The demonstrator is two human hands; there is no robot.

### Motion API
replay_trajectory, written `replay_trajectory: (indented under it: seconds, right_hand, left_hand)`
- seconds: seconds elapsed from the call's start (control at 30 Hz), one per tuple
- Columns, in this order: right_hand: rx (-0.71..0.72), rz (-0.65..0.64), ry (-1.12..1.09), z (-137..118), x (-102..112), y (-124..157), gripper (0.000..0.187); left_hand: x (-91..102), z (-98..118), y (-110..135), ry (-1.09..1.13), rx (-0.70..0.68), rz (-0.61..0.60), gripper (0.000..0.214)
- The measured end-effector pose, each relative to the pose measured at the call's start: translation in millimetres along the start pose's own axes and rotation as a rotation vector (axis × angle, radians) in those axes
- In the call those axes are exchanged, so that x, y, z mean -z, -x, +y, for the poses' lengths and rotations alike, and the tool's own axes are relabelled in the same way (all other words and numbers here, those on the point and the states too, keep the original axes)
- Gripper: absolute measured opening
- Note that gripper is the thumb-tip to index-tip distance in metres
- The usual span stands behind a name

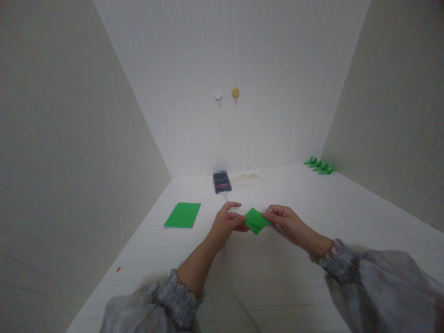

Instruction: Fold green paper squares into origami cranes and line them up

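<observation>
A small folded piece of green paper (255, 220) is held just above the white table (298, 273), between both hands. My left hand (227, 223) pinches its left side with thumb and fingers. My right hand (282, 218) pinches its right corner, fingers curled. Both arms wear grey sleeves.
A stack of flat green paper sheets (182, 215) lies to the left. A phone (222, 181) with a cable (236, 291) leans at the back wall. Several folded green paper figures (319, 165) stand in the back right corner. Two wall hooks (227, 95) hang above. Walls enclose three sides.
</observation>
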State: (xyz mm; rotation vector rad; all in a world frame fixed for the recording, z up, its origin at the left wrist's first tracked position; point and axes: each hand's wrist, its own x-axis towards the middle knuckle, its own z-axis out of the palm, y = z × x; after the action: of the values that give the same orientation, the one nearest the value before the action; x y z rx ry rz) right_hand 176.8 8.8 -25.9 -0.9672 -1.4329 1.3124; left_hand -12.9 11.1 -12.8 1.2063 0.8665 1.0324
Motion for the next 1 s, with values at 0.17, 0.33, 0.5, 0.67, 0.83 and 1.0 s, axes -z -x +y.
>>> replay_trajectory:
  seconds: [0.17,0.33,0.5,0.67,0.83,1.0]
  right_hand:
    - [0.001,0.011,-0.005,-0.3,-0.1,0.3,0.028]
    - [-0.035,-0.012,0.029,4.4,1.5,-0.8,0.026]
    - [-0.047,-0.120,0.060,6.0,1.4,-2.2,0.021]
    - [-0.024,-0.124,0.190,6.9,1.6,-2.8,0.018]
    - [0.079,-0.062,0.276,3.9,1.8,-1.7,0.015]
    - [0.327,0.019,0.551,-6.2,4.4,1.4,0.013]
  left_hand:
    - [1.6,-0.9,-1.3,0.035,-0.051,0.001,0.048]
    - [1.4,-3.9,-4.2,-0.071,-0.092,0.014,0.040]
    - [1.9,-10.3,-6.5,-0.216,-0.154,-0.030,0.030]
    - [1.6,-10.7,-6.7,-0.290,-0.216,0.010,0.025]
    - [-4.4,-7.0,-6.7,-0.221,-0.180,0.034,0.028]
    - [-11.7,-4.5,-7.8,-0.104,-0.117,0.016,0.026]
